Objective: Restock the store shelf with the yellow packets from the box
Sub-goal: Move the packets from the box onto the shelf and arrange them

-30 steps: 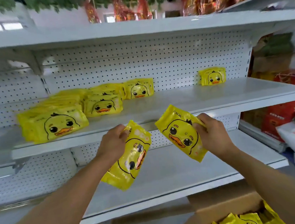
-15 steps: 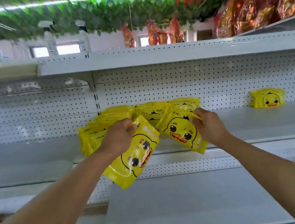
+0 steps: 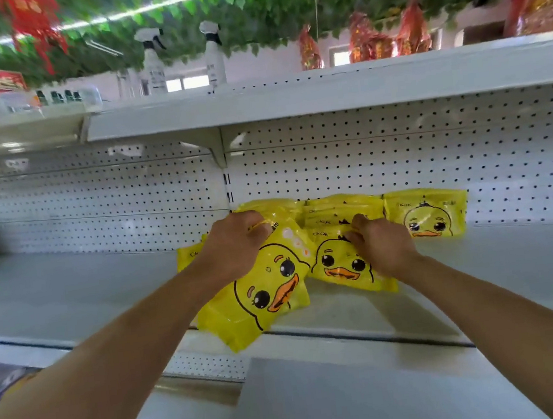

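Left hand [image 3: 234, 248] grips tilted packet [image 3: 267, 293]; right hand [image 3: 381, 249] holds another (on shelf [image 3: 481, 265]).

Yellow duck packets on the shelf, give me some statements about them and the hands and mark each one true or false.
1. The left hand grips a yellow packet hanging past the shelf edge. True.
2. The right hand is empty, away from the packets. False: it rests on a duck packet on the shelf.
3. Two spray bottles stand on the top shelf. True.
4. The back panel is solid wood. False: it is white pegboard.
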